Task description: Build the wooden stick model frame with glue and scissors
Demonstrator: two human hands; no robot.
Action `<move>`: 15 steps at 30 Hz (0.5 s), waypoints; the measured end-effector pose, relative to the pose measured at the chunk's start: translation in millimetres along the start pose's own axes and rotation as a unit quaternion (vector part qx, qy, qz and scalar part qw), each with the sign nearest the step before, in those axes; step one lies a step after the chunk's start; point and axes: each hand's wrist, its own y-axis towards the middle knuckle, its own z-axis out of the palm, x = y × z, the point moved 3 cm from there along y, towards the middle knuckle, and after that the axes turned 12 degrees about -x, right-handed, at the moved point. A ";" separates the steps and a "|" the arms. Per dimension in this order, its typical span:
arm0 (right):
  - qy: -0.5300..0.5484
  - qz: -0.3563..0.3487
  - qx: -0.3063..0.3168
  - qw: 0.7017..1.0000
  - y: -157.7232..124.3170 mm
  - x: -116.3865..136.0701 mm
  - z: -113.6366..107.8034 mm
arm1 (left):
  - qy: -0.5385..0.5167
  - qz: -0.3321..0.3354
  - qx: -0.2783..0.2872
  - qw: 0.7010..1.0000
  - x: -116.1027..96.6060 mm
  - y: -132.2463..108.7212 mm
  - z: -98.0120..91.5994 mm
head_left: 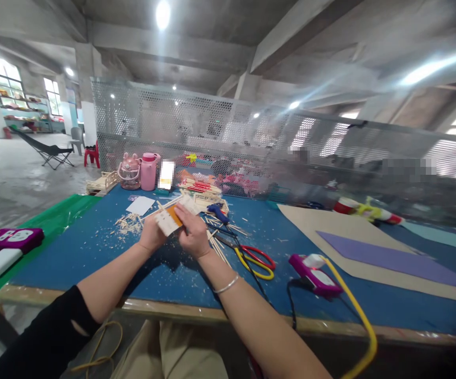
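Note:
Over the blue table [81, 247], both hands hold a flat pale panel [167, 221] with small markings and an orange-brown patch on it. My left hand [151, 234] is closed on its near left edge, the fingers partly hidden behind it. My right hand [193, 230] grips it from the right, fingers over the orange-brown patch. Thin wooden sticks [219, 247] lie just right of the hands. Close by are scissors [256, 262] with red and yellow handles and a blue glue gun [218, 212]. Broken stick bits [129, 225] are scattered left of the hands.
Behind the hands stand a pink bottle [148, 172], a clear-and-pink jug [129, 173] and a lit phone [167, 175]. A purple power strip [317, 276] with a yellow cable [352, 302] sits right. Beige [303, 226] and purple sheets [389, 258] lie beyond; a perforated metal screen [196, 116] borders the back.

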 end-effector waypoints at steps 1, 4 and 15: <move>-0.011 0.008 -0.008 1.000 0.2 -2.0 -1.7 | -0.001 -0.001 0.010 1.000 -0.5 -0.4 0.0; -0.014 0.008 -0.019 1.000 -0.5 -1.5 -3.9 | -0.003 -0.008 0.036 0.999 -2.0 -1.0 0.9; -0.034 0.022 -0.021 0.999 -0.3 -3.4 -3.0 | -0.015 -0.008 0.000 1.000 -9.8 3.7 -5.5</move>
